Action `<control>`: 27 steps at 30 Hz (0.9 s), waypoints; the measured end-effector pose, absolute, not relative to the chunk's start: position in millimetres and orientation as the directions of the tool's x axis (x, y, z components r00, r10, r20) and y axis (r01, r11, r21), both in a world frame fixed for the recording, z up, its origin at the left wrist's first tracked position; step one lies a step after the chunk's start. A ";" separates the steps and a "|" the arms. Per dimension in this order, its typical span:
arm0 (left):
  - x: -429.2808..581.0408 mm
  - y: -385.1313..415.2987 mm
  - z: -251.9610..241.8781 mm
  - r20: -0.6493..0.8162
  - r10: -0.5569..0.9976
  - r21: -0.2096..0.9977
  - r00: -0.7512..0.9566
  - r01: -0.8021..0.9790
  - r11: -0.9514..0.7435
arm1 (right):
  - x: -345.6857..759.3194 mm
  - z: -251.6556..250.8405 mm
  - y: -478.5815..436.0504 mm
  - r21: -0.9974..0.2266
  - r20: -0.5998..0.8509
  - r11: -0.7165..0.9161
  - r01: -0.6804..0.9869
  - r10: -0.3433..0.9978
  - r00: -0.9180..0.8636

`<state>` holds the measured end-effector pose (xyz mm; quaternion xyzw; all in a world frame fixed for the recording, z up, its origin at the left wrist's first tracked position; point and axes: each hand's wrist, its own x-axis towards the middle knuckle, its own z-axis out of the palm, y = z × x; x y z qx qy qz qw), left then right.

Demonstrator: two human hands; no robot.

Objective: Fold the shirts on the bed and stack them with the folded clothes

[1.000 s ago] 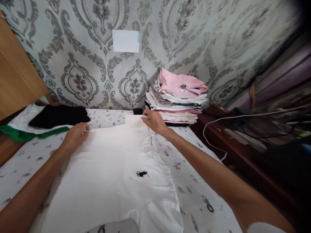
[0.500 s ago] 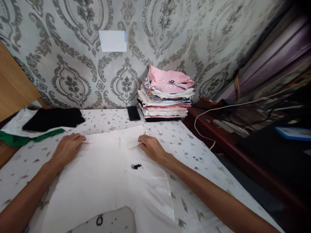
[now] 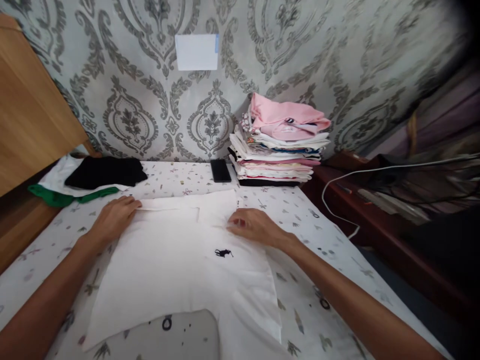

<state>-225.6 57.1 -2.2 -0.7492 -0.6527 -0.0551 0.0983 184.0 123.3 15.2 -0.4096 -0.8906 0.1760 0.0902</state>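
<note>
A white shirt with a small black horse logo lies spread on the patterned bedsheet in front of me. My left hand rests flat on the shirt's far left edge, fingers stretched out. My right hand lies palm down on the shirt's far right part, just above the logo, fingers loosely extended. Neither hand holds anything. The shirt's far edge is folded back toward me.
A stack of folded clothes topped by a pink garment stands against the wallpapered wall. A black phone lies beside it. Black, white and green clothes lie at far left. A wooden headboard rises left; a white cable hangs right.
Both hands pulled the shirt's far edge toward me and laid it down. The right hand let go of its pinch and now lies flat near the logo.
</note>
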 end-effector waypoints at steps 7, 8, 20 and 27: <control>-227.8 56.7 22.0 0.027 0.987 -0.043 0.162 0.986 -0.160 | 152.2 9.3 167.7 -0.410 0.244 0.635 0.654 0.768 -0.593; -231.4 56.8 28.3 -0.020 0.987 0.017 0.161 0.987 -0.161 | 146.7 3.3 175.2 -0.394 0.262 0.651 0.648 0.756 -0.600; -238.7 98.3 8.4 -0.005 0.987 0.164 -0.158 0.974 0.157 | 126.6 -49.0 199.7 -0.312 0.160 0.612 0.727 0.788 -0.594; -223.2 97.4 10.9 0.050 0.982 -0.090 -0.182 0.978 0.186 | 119.2 -36.1 189.5 -0.214 0.038 0.559 0.801 0.824 -0.565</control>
